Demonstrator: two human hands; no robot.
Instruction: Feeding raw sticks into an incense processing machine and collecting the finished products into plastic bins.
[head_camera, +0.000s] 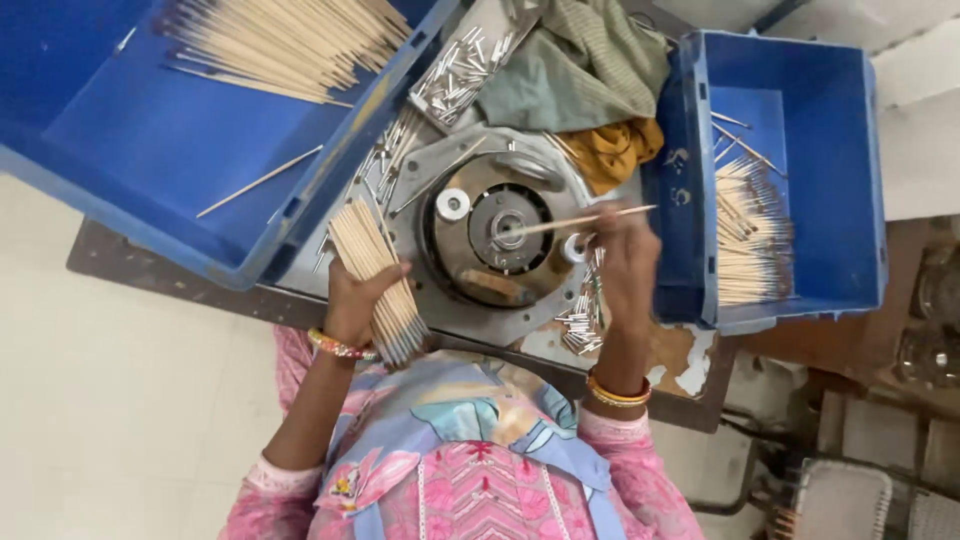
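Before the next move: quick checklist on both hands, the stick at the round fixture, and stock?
1. Right hand holds a single wooden stick: ok, pinched near its outer end.
2. Stick tip at the hub of the round metal fixture: ok, it points at the centre; whether it is seated, cannot tell.
3. Left hand has a firm grip on the bundle of sticks: ok, fanned but held together.
4. Small metal tubes within reach of the right hand: ok, a loose pile lies just below it.
5. Right blue bin has room: ok, sticks lie along one side only.
6. Left blue bin stocked with sticks: ok.
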